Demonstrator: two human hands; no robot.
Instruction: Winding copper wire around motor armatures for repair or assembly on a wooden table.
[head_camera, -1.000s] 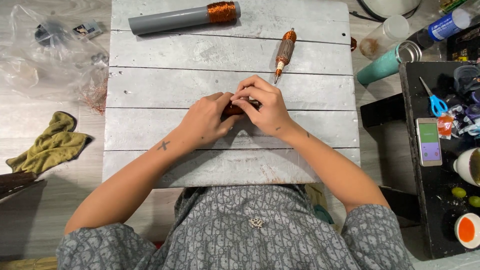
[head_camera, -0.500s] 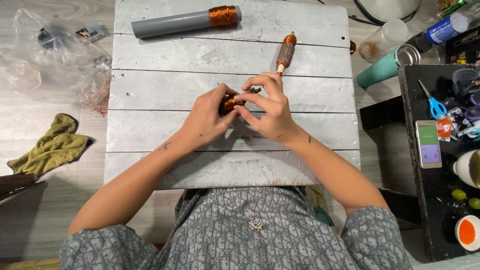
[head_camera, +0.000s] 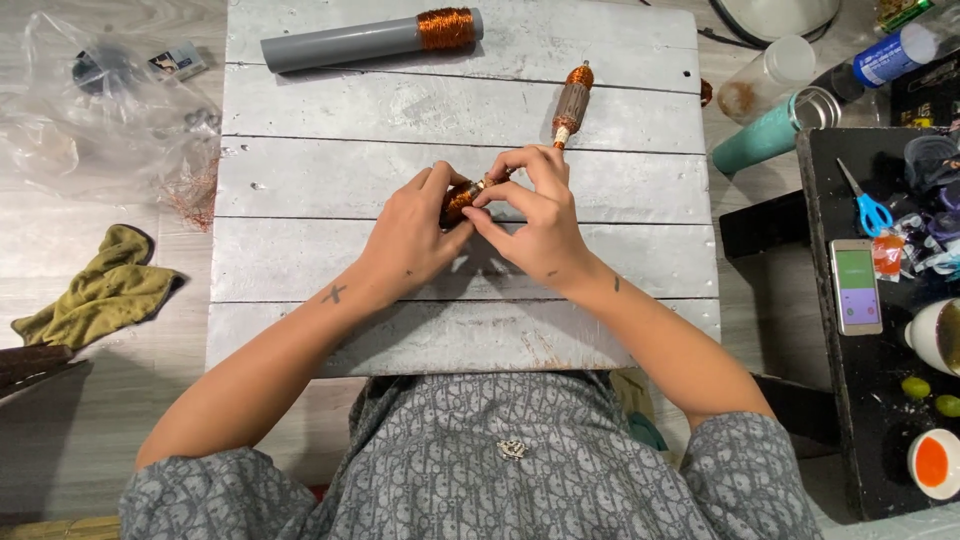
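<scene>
Both hands met over the middle of the grey plank counter (head_camera: 300, 330). The left hand (head_camera: 410, 240) had its grip closed around a small copper-wound armature (head_camera: 458, 200), fingers and thumb pinching its body. The right hand (head_camera: 535, 215) pinched narrowly at the shaft end with its fingertips (head_camera: 490, 192). A second armature (head_camera: 572, 100) lay just beyond the knuckles, and a grey tube with a copper coil (head_camera: 370, 38) lay near the far edge. The fine wire looked fragile — too hard a tug could probably snap it or loosen a winding, and a slack pinch might let the piece roll away.
</scene>
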